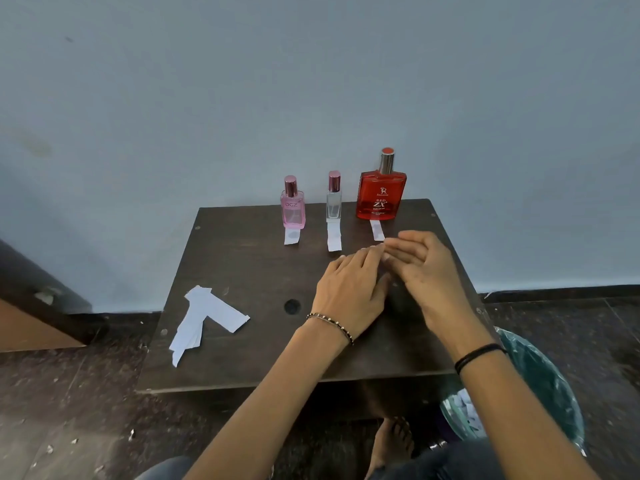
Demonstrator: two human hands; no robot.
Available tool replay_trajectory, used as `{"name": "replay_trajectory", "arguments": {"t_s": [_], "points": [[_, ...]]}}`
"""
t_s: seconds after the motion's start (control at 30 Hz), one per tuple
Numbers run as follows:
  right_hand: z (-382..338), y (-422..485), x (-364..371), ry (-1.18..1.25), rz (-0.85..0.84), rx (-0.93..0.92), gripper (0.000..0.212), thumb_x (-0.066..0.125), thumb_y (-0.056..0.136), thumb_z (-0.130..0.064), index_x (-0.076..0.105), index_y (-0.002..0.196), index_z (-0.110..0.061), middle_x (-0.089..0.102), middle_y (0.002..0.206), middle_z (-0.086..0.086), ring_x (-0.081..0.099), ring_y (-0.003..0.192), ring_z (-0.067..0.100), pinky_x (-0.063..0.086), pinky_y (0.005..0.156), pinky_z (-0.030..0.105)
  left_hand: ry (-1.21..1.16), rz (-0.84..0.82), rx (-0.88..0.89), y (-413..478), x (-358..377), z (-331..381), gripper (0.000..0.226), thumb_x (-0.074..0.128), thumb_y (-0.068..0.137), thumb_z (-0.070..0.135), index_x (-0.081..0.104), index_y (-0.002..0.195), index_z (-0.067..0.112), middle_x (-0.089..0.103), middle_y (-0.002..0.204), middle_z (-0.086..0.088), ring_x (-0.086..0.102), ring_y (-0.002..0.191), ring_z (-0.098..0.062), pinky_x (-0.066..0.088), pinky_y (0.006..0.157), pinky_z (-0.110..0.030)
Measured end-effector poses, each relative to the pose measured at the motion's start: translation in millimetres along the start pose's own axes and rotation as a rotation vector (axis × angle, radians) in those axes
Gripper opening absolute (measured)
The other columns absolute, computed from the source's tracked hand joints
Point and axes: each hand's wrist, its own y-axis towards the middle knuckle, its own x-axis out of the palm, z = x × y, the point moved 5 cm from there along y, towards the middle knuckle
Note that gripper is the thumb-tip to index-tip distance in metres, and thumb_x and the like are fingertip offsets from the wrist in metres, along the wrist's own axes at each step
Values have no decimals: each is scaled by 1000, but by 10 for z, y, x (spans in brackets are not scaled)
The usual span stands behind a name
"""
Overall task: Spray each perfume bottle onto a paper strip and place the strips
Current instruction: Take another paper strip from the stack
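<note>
A dark wooden desk at frame centre carries three perfume bottles, three strips, and spare paper strips lower left.

Pink bottle, clear bottle, red bottle stand upright (capped) — a paper strip before each.

Blurred fingertips on right hand; red bottle fine print unreadable; bin partly behind right forearm.

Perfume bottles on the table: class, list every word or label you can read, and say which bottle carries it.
"DGZ": on the pink bottle.
"RED ZX": on the red bottle.
Small brand line above that and fine print below it: too blurred to read.
No text visible on the clear bottle.
</note>
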Motion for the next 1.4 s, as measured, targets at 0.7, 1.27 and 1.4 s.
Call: {"name": "replay_trajectory", "arguments": {"t_s": [0.7,1.27,1.4], "points": [[-232,-1232,1603,-370,-404,-401,35,68,91,-20,55,124,-23,63,124,-8,59,107,4,50,91,17,28,262,-644,-1366,-1307,-1589,23,54,93,13,70,108,20,70,109,-3,64,102,-25,54,86,-41],[-156,-1417,1832,-550,-404,-503,30,62,96,-19,55,125,-25,60,124,-2,60,98,5,45,81,7,-155,232,-757,-1497,-1384,-1806,24,54,92,6,75,101,12,74,106,-3,66,97,-21,49,84,-24],[-146,-1451,1886,-576,-410,-555,30,60,97,-18,57,126,-23,56,122,0,58,99,8,49,86,18,-213,213,-762,-1498,-1381,-1804,21,56,90,5,74,100,12,74,103,-4,67,88,-20,52,83,-25]]}}
